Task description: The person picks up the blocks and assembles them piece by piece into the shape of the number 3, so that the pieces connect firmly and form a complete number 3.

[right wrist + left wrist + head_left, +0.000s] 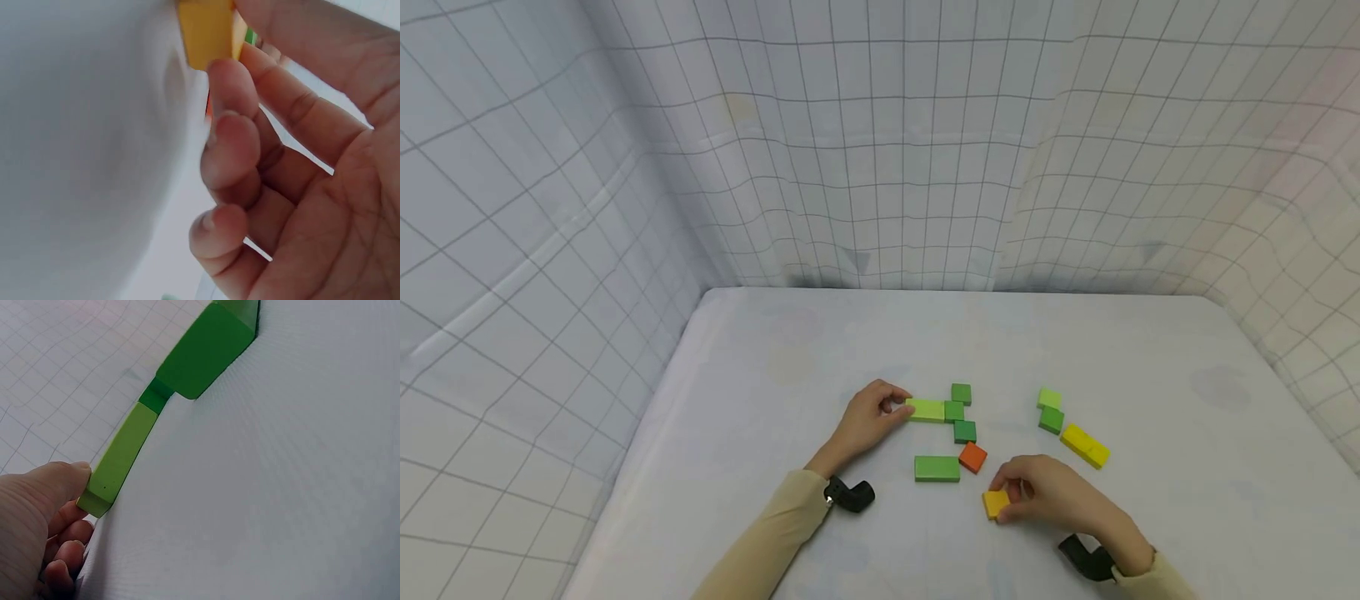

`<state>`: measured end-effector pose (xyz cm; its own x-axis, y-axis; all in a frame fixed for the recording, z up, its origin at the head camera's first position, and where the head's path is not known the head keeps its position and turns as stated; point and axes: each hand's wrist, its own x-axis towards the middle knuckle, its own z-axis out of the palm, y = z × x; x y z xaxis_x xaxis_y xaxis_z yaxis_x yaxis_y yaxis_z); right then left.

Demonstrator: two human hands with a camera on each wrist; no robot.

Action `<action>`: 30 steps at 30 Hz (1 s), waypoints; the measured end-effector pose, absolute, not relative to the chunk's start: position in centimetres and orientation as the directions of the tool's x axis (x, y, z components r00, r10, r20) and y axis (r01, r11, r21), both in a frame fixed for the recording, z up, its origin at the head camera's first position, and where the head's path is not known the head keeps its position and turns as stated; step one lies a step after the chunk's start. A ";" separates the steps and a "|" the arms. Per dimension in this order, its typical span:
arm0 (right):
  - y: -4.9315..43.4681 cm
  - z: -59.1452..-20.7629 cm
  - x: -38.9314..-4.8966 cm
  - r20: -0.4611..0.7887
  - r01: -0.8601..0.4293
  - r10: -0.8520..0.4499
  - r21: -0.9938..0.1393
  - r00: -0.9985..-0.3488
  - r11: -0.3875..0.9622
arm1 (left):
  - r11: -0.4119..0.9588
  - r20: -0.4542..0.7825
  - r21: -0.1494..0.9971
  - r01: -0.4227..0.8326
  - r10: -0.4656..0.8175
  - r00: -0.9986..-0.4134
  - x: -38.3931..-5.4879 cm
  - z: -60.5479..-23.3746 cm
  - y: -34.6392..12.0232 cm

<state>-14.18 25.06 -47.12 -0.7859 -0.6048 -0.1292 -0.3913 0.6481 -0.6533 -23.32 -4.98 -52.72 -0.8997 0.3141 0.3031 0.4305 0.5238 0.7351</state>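
Left hand (867, 419): pinching long lime block (927, 411). Right hand (1051, 490), near: pinching amber block (995, 503). Orange block (973, 457) between; gridded curtain (887, 167) far.

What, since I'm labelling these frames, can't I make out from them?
Head: the right part of the small yellow block, covered by the right hand.
Left wrist: the upper part of the big-looking green block, cut off by the top edge.
Right wrist: the shape of the orange-red sliver, mostly hidden by the fingers.
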 end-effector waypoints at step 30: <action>15.3 -48.1 -13.0 0.042 -0.548 -0.599 -0.460 -0.800 0.699 | 0.518 0.299 0.740 0.428 0.316 -0.900 -23.4 -52.6 -5.0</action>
